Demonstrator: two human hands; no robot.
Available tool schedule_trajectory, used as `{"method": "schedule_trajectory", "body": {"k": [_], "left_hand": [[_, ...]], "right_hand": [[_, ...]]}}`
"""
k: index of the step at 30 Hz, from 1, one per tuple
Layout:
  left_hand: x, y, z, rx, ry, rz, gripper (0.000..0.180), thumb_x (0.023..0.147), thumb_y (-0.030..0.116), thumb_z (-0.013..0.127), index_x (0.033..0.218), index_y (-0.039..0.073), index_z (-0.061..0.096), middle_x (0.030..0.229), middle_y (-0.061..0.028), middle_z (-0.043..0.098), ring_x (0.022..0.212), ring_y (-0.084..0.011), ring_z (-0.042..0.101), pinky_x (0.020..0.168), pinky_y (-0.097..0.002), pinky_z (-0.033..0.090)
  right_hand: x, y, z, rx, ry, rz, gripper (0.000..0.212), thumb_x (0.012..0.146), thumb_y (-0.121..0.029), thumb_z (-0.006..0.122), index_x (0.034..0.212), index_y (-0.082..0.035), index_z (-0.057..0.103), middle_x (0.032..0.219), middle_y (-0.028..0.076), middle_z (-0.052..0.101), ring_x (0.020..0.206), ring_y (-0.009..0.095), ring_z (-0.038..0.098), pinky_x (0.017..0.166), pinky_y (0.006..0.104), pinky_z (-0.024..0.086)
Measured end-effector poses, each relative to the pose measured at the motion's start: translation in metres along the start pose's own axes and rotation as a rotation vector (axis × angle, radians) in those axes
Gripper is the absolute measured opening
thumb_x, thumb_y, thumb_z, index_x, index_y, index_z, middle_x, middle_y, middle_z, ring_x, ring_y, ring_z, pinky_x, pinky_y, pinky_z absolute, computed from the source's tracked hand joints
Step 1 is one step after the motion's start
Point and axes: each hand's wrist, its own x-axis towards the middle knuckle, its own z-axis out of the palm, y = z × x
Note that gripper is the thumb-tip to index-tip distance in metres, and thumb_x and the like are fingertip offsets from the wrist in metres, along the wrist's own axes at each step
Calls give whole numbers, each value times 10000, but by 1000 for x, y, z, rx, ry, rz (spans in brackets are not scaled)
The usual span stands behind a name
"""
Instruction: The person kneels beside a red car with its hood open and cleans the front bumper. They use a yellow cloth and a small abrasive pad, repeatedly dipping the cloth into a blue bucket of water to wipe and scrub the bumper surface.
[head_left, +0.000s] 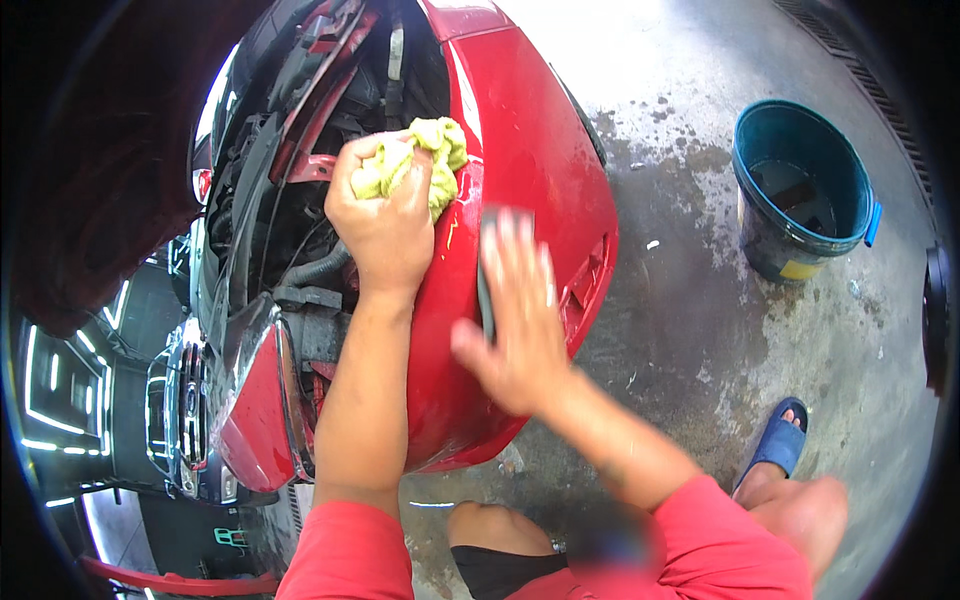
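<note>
Bumper (545, 130) of a red car, the piece under work, curved down the middle of the view beside exposed engine parts (300, 270). The right hand (520, 325) lay flat over a dark block (487, 295) against the painted face, fingers straight and thumb apart, so that the block was pressed rather than clasped. The left hand (385, 220) was closed tightly on a crumpled yellow-green cloth (447, 148) at the bumper's inner edge. Rubbing was judged to be under way and unfinished, block and cloth not yet put aside. The paint looked glossy over much of its area, but no border between treated and untreated parts could be made out; the share left could not be told. A bucket (765, 245) holding liquid stood well apart, to the right.
</note>
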Motion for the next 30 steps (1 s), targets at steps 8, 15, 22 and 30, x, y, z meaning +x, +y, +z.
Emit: {"method": "schedule_trajectory", "body": {"k": [8, 15, 22, 30], "left_hand": [[1, 4, 20, -94, 29, -54, 164, 929, -11, 775, 1063, -32, 681, 985, -74, 742, 894, -114, 702, 807, -287, 568], [-2, 10, 7, 105, -69, 6, 172, 864, -55, 739, 1013, -18, 661, 979, -70, 684, 886, -124, 681, 798, -300, 556], [4, 11, 34, 164, -54, -33, 189, 818, -46, 749, 966, -4, 641, 957, -151, 656, 874, -287, 693, 811, -394, 545], [5, 19, 30, 508, -16, 42, 202, 870, -12, 750, 999, -4, 595, 1003, -179, 659, 926, -362, 671, 856, -439, 530]], "right_hand": [[137, 54, -36, -4, 88, 11, 748, 1058, -486, 576, 1605, -1, 413, 1692, 248, 360, 1602, 418, 270, 1300, 565, 185], [-24, 13, -11, 35, -96, -68, 946, 1003, -573, 600, 1660, 26, 279, 1725, 315, 225, 1622, 499, 148, 1286, 644, 114], [165, 93, -56, 74, -79, -18, 728, 1101, -418, 483, 1661, 6, 292, 1743, 248, 243, 1631, 410, 194, 1309, 563, 152], [39, 71, -48, 35, -229, -160, 938, 1039, -550, 534, 1680, 41, 190, 1744, 328, 134, 1636, 495, 71, 1289, 642, 39]]}}
